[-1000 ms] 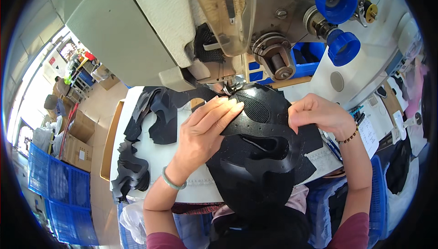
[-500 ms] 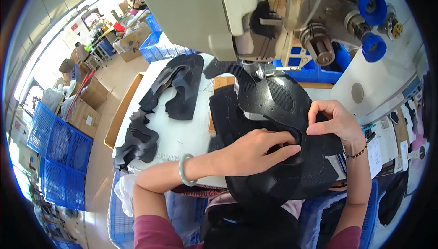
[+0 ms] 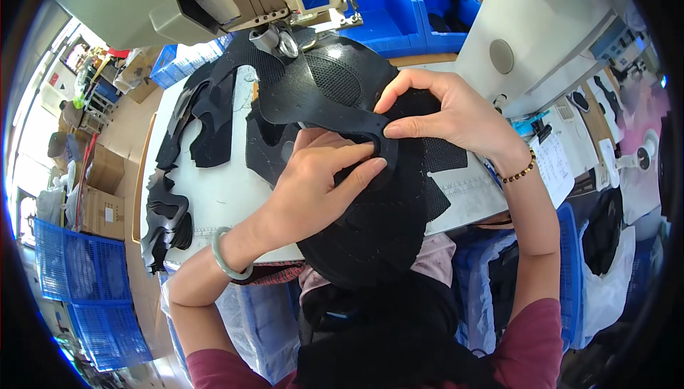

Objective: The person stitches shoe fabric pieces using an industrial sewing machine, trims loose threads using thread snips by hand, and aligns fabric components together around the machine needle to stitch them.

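- The left hand (image 3: 313,175) has gone from lying flat over the upper part of the black piece (image 3: 335,79) a second ago to the rim of its curved gap, where it now works with thumb and fingertips
- That hand's thumb and forefinger look pinched together on the rim, while its other fingers bend in under the edge and are partly hidden
- The right hand (image 3: 456,115) stays at the right side of the same piece, its thumb now laid close above the left fingertips and its forefinger arched a little apart from the thumb; whether cloth is caught between them I cannot tell
- So both hands now meet on one stretch of edge, which suggests the work at this moment is about handling that curve by hand rather than steadying the flat part
- The black piece lies on the white table (image 3: 221,204), its upper end at the metal foot (image 3: 286,43) of the sewing machine (image 3: 121,4) and its lower part reaching toward the person; whether the foot presses on it I cannot tell
- The view has swung too, so the machine sits further up and left than half a second ago, and the blue bins (image 3: 385,15) behind it show more fully
- Cut black pieces (image 3: 214,132) lie left of the hands, seemingly untouched
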Motion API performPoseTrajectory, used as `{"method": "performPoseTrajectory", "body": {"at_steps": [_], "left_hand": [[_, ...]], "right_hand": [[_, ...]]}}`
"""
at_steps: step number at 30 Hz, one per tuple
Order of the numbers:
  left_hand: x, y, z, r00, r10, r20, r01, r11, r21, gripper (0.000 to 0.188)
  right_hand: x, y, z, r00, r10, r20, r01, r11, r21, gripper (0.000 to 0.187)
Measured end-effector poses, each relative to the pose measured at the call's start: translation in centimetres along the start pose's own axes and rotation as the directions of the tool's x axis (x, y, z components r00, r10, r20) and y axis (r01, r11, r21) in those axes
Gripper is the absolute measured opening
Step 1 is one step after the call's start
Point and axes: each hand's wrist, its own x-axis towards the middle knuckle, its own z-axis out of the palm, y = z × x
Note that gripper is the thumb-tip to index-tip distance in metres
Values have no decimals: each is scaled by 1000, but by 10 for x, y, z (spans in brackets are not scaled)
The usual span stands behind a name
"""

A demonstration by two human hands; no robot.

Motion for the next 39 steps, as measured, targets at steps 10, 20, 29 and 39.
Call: {"method": "performPoseTrajectory", "body": {"at_steps": [10, 20, 29, 39], "left_hand": [[-3, 3, 4, 992, -126, 5, 126, 988, -92, 13], [5, 5, 1, 977, -214, 1, 207, 947, -246, 13], [-15, -18, -20, 949, 124, -291, -5, 926, 377, 32], [-17, -29, -33, 833, -419, -361, 242, 863, -444, 34]], "right_hand": [[-3, 5, 1, 993, -117, 21, 118, 989, -88, 23], [8, 5, -3, 906, 423, 14, -414, 879, 237, 51], [6, 14, 9, 958, 283, 44, -272, 849, 452, 36], [7, 7, 10, 963, 269, 6, -245, 869, 429, 24]]}}
